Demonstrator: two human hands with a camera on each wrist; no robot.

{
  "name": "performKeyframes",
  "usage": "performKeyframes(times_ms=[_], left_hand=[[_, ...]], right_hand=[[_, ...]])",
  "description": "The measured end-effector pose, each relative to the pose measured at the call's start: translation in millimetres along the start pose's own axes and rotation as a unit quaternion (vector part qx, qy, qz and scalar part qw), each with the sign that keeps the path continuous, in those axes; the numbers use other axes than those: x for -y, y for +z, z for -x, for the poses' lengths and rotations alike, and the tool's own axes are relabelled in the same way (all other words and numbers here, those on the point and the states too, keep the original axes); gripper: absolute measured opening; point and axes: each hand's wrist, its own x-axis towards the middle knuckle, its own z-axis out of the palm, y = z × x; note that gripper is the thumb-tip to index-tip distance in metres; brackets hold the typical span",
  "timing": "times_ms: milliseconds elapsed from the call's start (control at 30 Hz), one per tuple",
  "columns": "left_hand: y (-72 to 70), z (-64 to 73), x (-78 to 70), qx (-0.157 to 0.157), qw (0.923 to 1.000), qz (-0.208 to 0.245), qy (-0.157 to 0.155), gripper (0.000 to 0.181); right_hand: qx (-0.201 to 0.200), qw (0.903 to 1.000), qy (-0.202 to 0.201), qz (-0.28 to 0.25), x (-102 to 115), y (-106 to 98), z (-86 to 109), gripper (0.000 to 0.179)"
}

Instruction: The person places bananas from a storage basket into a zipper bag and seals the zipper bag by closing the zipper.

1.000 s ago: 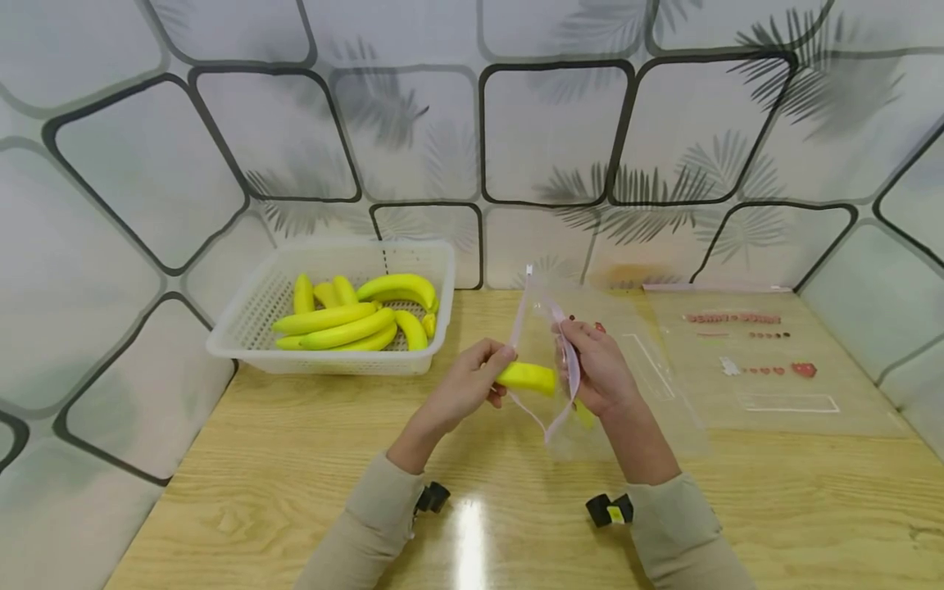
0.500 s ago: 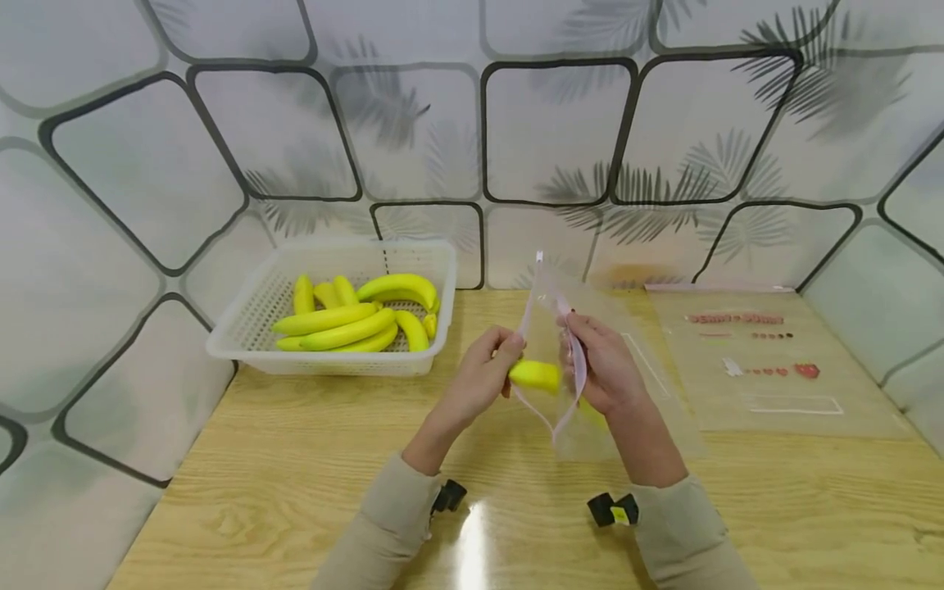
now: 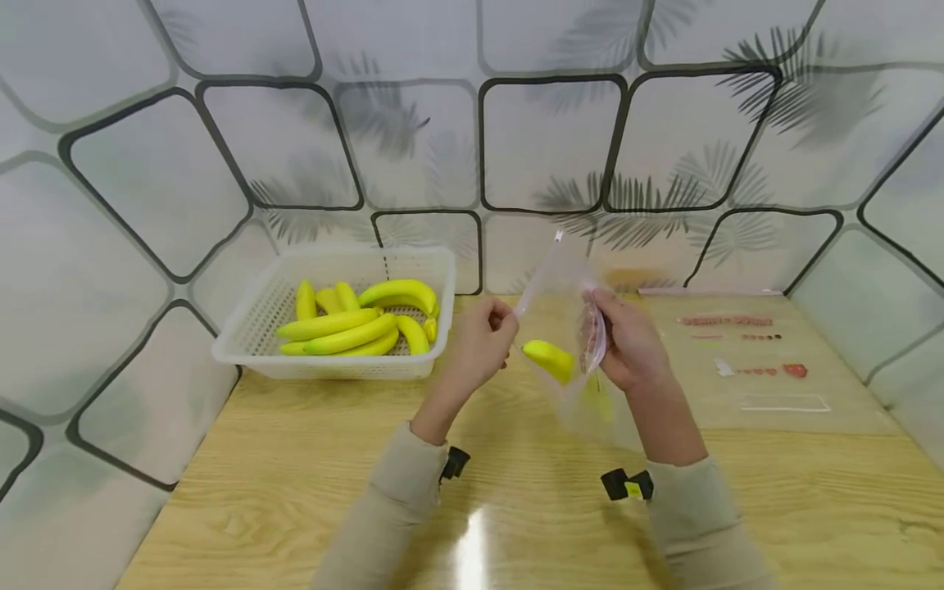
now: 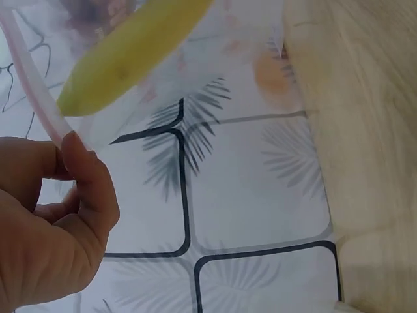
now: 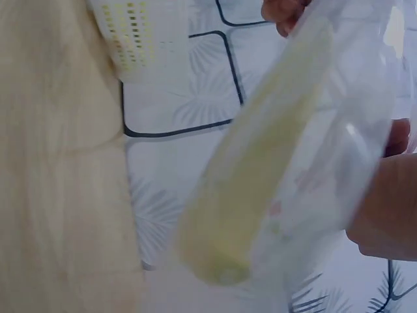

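Between both hands hangs a clear zipper bag (image 3: 564, 283) with a pink-edged mouth, raised above the table. Inside it, a yellow banana (image 3: 549, 361) lies slanted, its tip towards the mouth. My left hand (image 3: 479, 348) pinches one edge of the mouth between thumb and finger; the left wrist view has this hand (image 4: 58, 222) just below the tip of the banana (image 4: 133, 62). On the other side my right hand (image 3: 634, 344) grips the opposite edge, bunching the plastic. Through the film in the right wrist view, the whole banana (image 5: 260, 156) shows blurred.
A white plastic basket (image 3: 324, 368) holding several bananas stands at the back left of the wooden table (image 3: 295, 475). Flat on the right side lies another clear zipper bag (image 3: 693, 401) with red print. A patterned wall (image 3: 553, 147) closes off the back and sides.
My left hand has let go of the banana and now pinches only the bag's edge. The banana has slid deeper into the bag, which both hands have lifted slightly.
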Motion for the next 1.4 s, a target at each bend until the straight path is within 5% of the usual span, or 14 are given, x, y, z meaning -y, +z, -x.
performKeyframes(times_ms=[200,367,600,733,900,1133,1400], left_hand=[[-12.3,-8.2,-10.9,-0.074,0.9897,-0.112,0.049,0.008],[-21.0,-10.4,-19.4,-0.095,0.9846,-0.126,0.076,0.006],[-24.5,-11.5,-50.9,-0.088,0.9782,-0.145,0.120,0.005],[-21.3,-8.5,-58.6,-0.066,0.9795,-0.155,0.111,0.005],[-15.0,-0.7,-37.1,-0.050,0.9877,-0.136,0.058,0.007],[2.5,8.8,5.2,-0.017,0.9946,-0.102,0.011,0.012],[9.5,18.4,28.4,-0.015,0.9937,-0.102,-0.045,0.015]], right_hand=[[0.014,0.9992,-0.013,-0.034,22,6,3.7,0.029],[0.041,0.9957,0.030,-0.078,40,7,7.9,0.025],[0.102,0.9752,0.077,-0.181,61,11,10.8,0.024],[0.118,0.9627,0.082,-0.229,71,17,14.6,0.022],[0.120,0.9642,0.089,-0.219,67,16,17.1,0.022],[0.099,0.9699,0.113,-0.192,29,-4,5.1,0.025],[0.105,0.9744,0.129,-0.151,-8,-16,-2.1,0.024]])
